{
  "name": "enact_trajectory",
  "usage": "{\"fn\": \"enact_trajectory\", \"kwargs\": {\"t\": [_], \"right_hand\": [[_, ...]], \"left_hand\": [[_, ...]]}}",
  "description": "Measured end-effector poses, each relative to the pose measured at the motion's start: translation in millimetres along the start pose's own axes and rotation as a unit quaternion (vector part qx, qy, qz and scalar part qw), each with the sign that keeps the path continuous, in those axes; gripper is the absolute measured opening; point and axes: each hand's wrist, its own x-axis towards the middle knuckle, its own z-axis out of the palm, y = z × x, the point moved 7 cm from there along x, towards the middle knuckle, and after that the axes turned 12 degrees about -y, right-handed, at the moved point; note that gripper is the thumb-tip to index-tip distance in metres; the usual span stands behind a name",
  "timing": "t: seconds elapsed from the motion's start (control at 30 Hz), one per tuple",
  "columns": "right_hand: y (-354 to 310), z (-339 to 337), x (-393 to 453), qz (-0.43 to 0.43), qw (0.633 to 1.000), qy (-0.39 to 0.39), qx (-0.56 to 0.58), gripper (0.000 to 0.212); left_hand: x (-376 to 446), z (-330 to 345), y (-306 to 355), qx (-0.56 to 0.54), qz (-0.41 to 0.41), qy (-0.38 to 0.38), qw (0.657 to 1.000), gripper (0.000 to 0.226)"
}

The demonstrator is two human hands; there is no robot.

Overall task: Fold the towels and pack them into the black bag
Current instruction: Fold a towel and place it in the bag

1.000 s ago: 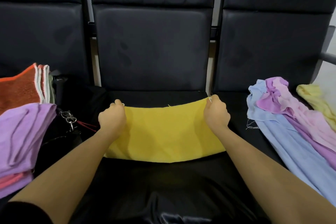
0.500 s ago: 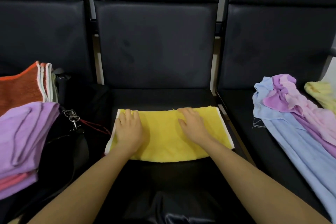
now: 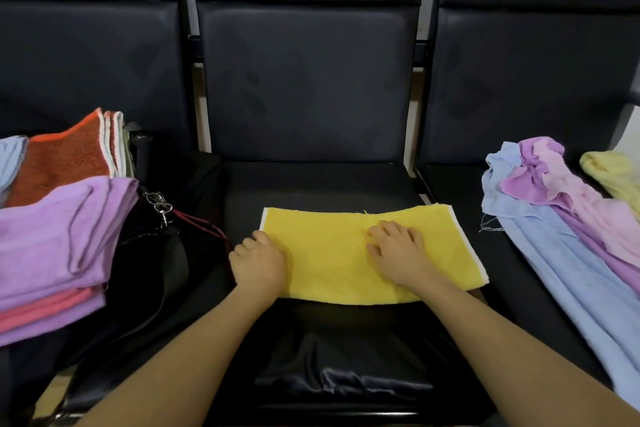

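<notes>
A yellow towel (image 3: 346, 253), folded into a wide strip with white edging at both short ends, lies flat on the middle black seat (image 3: 322, 184), right under both hands. The right hand (image 3: 398, 253) rests palm down on the towel's right half, fingers spread and nearly straight, pressing the cloth and holding nothing. The left hand (image 3: 258, 262) sits at the towel's left end with its fingers curled over that edge; whether they actually pinch the cloth cannot be told.

Left of the left hand, the black bag (image 3: 152, 253) slumps on the neighbouring seat, a metal clip (image 3: 160, 206) and a dark red strap (image 3: 201, 227) at its near side. Further left, folded lilac and pink towels (image 3: 59, 246) are stacked, with an orange towel (image 3: 59, 163) behind them.

Well to the right of the right hand, unfolded towels lie in a heap on the other seat: a light blue towel (image 3: 561, 270) underneath, a purple and pink pile (image 3: 568, 194) on top, and a pale yellow towel (image 3: 613, 173) at the far edge.
</notes>
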Motion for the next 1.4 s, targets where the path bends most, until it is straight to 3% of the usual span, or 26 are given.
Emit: {"fn": "enact_trajectory", "kwargs": {"t": [0.1, 0.27, 0.43, 0.53, 0.7, 0.8, 0.87, 0.93, 1.1, 1.17, 1.27, 1.33, 1.4], "right_hand": [[-2, -1, -3, -0.001, 1.000, -0.006, -0.011, 0.043], [-5, 10, -5, -0.004, 0.996, -0.057, -0.065, 0.058], [-10, 20, 1, 0.010, 0.992, -0.093, -0.090, 0.068], [-26, 32, 8, 0.011, 0.989, -0.120, -0.089, 0.072], [-65, 45, 18, -0.012, 0.991, -0.135, -0.009, 0.068], [-72, 31, 19, -0.040, 0.989, -0.045, 0.138, 0.053], [-62, 14, 11, -0.037, 0.980, 0.036, 0.193, 0.042], [-46, -1, 1, -0.009, 0.983, 0.084, 0.162, 0.033], [-9, -22, -24, 0.060, 0.984, 0.090, 0.144, 0.024], [7, -21, -34, 0.082, 0.981, 0.095, 0.148, 0.028], [29, -20, -48, 0.106, 0.971, 0.115, 0.182, 0.033], [31, -18, -51, 0.108, 0.971, 0.100, 0.191, 0.044], [25, -15, -49, 0.112, 0.979, 0.058, 0.163, 0.056]], "left_hand": [[3, 5, -5, -0.040, -0.031, -0.022, 0.998, 0.050], [4, 1, 0, -0.019, 0.011, -0.020, 1.000, 0.044], [2, -22, 7, -0.003, 0.069, 0.046, 0.997, 0.023], [0, -47, 2, 0.000, 0.077, 0.084, 0.994, 0.031], [-7, -79, -18, -0.020, 0.076, 0.157, 0.984, 0.046], [-17, -90, -17, -0.096, 0.119, 0.159, 0.975, 0.048], [-25, -95, -10, -0.160, 0.159, 0.145, 0.963, 0.037], [-30, -99, 1, -0.227, 0.187, 0.121, 0.948, 0.030], [-46, -104, 49, -0.369, 0.261, 0.067, 0.889, 0.026], [-52, -93, 77, -0.403, 0.298, -0.027, 0.865, 0.034], [-63, -54, 111, -0.316, 0.347, -0.204, 0.859, 0.061], [-66, -34, 112, -0.185, 0.366, -0.217, 0.886, 0.072], [-64, -26, 103, -0.089, 0.376, -0.174, 0.906, 0.076]]}}
